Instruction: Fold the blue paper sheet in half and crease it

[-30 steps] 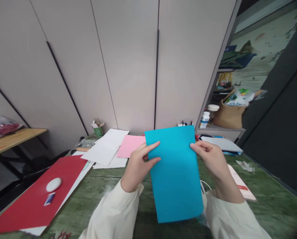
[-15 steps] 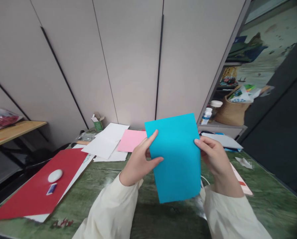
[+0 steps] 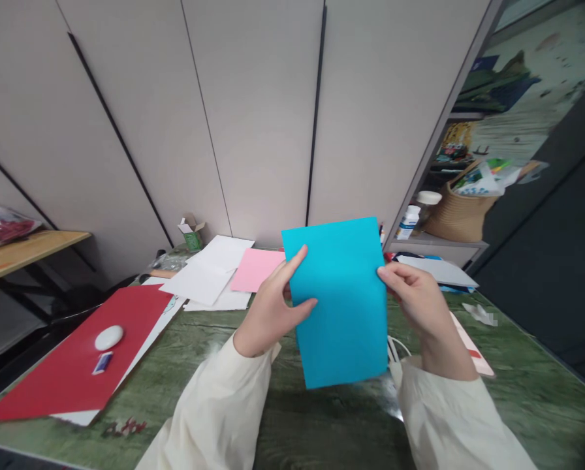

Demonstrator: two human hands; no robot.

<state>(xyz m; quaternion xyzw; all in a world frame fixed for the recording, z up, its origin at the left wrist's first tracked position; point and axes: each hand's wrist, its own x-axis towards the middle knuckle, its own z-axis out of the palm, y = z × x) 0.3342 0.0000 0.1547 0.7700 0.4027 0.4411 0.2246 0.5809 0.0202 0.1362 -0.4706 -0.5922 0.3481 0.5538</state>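
**Left hand [image 3: 273, 307] + right hand [image 3: 414, 303] pinch blue paper sheet [image 3: 341, 307]**

Left hand grips the sheet's left edge: thumb on the front face, index stretched up along the edge, other fingers tucked behind, so closed on the paper. Right hand does the same on the right edge, w/ thumb in front and fingers curled behind. I see the sheet held nearly upright btwn them, short edges top & bottom, slightly tilted, above the green table cover [image 3: 214, 365]; looks clear of it.

On the table, left of the hands: red sheet [image 3: 57, 385] w/ a white oval object [image 3: 109, 337] and a small blue item [image 3: 102, 363] on it. Further back, white sheets [image 3: 209, 281] and a pink sheet [image 3: 256, 269], overlapping. Woven basket [image 3: 456, 219] sits on a shelf at right.
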